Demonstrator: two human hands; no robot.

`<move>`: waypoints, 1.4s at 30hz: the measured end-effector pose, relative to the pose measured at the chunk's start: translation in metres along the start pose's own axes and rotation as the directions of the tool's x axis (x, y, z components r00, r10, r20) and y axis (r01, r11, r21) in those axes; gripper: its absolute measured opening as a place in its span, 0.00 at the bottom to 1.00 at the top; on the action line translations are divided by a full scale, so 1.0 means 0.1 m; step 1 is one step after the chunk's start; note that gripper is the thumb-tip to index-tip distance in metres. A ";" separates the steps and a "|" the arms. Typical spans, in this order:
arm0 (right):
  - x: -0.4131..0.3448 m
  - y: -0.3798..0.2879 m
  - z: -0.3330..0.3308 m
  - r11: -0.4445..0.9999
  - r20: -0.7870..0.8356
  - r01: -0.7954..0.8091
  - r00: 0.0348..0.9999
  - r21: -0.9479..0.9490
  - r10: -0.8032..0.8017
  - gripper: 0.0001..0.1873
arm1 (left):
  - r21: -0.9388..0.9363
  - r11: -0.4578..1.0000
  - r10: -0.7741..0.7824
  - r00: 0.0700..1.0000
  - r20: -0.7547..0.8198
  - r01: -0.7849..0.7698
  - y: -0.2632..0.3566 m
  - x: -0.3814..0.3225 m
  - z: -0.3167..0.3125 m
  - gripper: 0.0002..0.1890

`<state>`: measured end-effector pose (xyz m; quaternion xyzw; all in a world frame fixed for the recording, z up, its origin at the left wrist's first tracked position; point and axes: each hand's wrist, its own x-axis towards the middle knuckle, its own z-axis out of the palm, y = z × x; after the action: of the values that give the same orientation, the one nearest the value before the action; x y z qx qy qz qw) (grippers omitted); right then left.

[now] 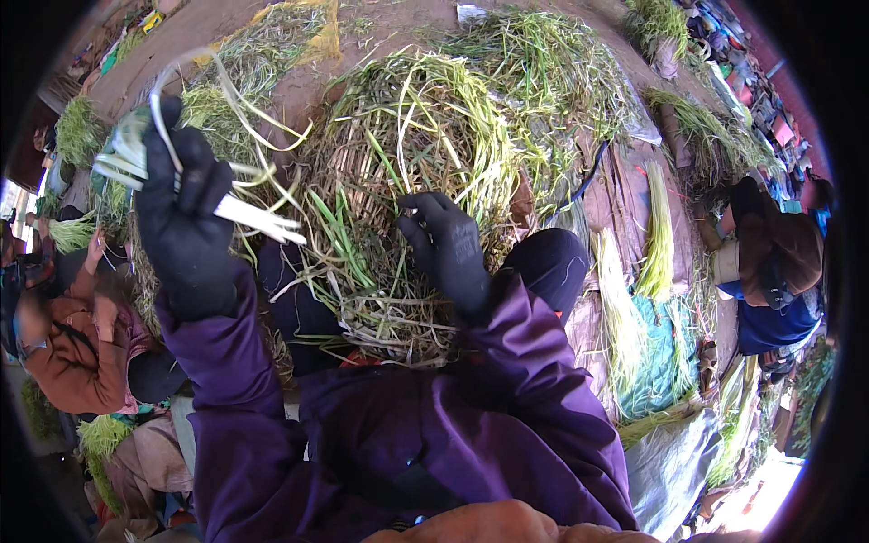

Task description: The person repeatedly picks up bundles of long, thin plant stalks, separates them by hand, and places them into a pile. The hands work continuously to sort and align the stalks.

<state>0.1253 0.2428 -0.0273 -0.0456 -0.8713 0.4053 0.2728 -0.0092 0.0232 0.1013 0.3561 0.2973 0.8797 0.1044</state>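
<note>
My left hand (pixel 187 210), in a black glove, is raised at the left and closed around a few white-stemmed vegetable stalks (pixel 254 217). Their pale leaves curl loosely above and beside the fingers. My right hand (pixel 445 248), also gloved in black, is over a large heap of green leaves and dry straw-like trimmings (pixel 380 156) between my knees. Its fingers are half curled. One thin pale leaf (pixel 402 146) reaches down to the fingertips; whether they pinch it cannot be made out. Green blades (pixel 343 234) lie in the heap between my hands.
Sorted bundles of pale green stalks (pixel 655 234) lie at my right on brown sheeting and a green sack (pixel 662 363). More leaf piles (pixel 543 75) lie ahead. One person (pixel 85 346) sits at the left, another (pixel 777 258) at the right. A silvery sheet (pixel 672 468) lies lower right.
</note>
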 end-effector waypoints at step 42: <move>-0.29 -0.26 0.11 0.993 0.038 -0.050 0.998 -0.110 0.054 0.06 | 0.475 0.572 -0.320 0.715 -0.621 0.669 -1.21 -0.95 0.17 0.07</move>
<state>0.1482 0.2095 -0.0269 -0.0749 -0.8959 0.3652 0.2415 0.0680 0.0901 -0.0148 0.0428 0.6994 0.6989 0.1437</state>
